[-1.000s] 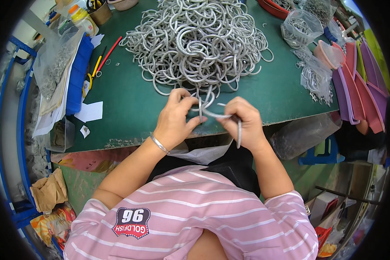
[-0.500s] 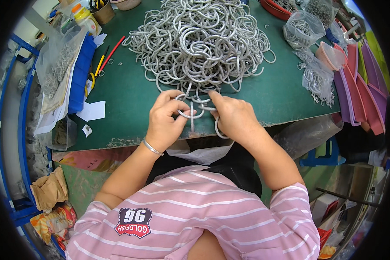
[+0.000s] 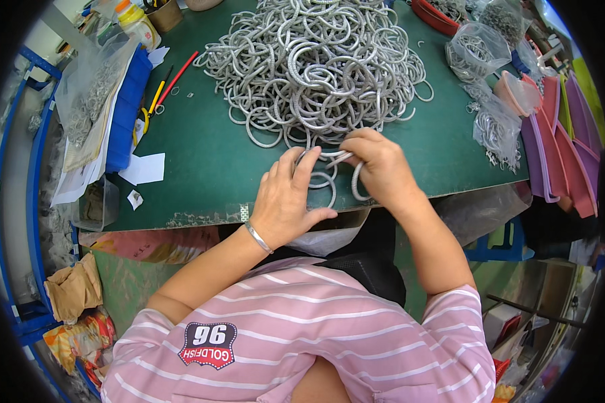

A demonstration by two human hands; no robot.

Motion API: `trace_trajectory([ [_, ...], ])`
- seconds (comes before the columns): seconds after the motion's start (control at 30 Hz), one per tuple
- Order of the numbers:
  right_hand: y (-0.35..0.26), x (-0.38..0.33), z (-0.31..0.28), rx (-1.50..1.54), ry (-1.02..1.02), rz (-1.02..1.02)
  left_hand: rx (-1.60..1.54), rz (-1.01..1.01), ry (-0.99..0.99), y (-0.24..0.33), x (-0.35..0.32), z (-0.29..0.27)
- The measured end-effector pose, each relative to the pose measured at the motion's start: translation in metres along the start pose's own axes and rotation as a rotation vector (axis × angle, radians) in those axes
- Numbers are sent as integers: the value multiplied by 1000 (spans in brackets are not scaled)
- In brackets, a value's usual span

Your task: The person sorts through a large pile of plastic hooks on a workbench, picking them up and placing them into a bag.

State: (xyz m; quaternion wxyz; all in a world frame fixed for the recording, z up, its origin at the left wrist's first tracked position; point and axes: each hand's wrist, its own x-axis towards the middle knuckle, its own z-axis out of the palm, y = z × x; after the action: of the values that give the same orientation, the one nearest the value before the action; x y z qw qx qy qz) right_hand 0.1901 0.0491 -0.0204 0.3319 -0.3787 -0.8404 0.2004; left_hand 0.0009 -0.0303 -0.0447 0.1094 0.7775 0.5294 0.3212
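A big heap of silver-grey metal rings [image 3: 316, 74], ribbed like coiled cord, lies on the green tabletop. At the heap's near edge, my right hand [image 3: 382, 171] pinches a ring between thumb and fingers, and a curved ring [image 3: 357, 185] hangs below those fingers. My left hand [image 3: 282, 198], with a silver bangle at the wrist, reaches over the table with fingers stretched and thumb spread. Its fingertips touch or nearly touch the rings in front. Between the hands lies a loose ring [image 3: 331, 195] close to the table edge.
To the left stand a blue bin [image 3: 128, 111], red-handled and yellow-handled tools [image 3: 160, 94], paper scraps [image 3: 143, 169] and a yellow-and-white bottle [image 3: 138, 27]. On the right are clear bags of metal parts [image 3: 496, 131], a red bowl [image 3: 433, 15] and upright pink and purple trays [image 3: 561, 134].
My left hand has come off the ring it pinched, opened and shifted right and nearer the table edge. My right hand has moved slightly right, with a ring in its fingers.
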Motion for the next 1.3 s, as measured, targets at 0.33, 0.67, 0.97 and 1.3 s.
trace_trajectory([
  [0.33,-2,-3,-25,-281,-308,-307,-558,-236,-77,-15,7,-36],
  [0.67,23,-15,-21,22,44,243,-1055,-679,3,-31,27,-13],
  [0.97,6,-34,-26,415,-14,534,-217,-108,-48,-17,28,-4],
  [1.3,-37,-7,17,64,-230,148,-460,-237,32,-12,34,-28],
])
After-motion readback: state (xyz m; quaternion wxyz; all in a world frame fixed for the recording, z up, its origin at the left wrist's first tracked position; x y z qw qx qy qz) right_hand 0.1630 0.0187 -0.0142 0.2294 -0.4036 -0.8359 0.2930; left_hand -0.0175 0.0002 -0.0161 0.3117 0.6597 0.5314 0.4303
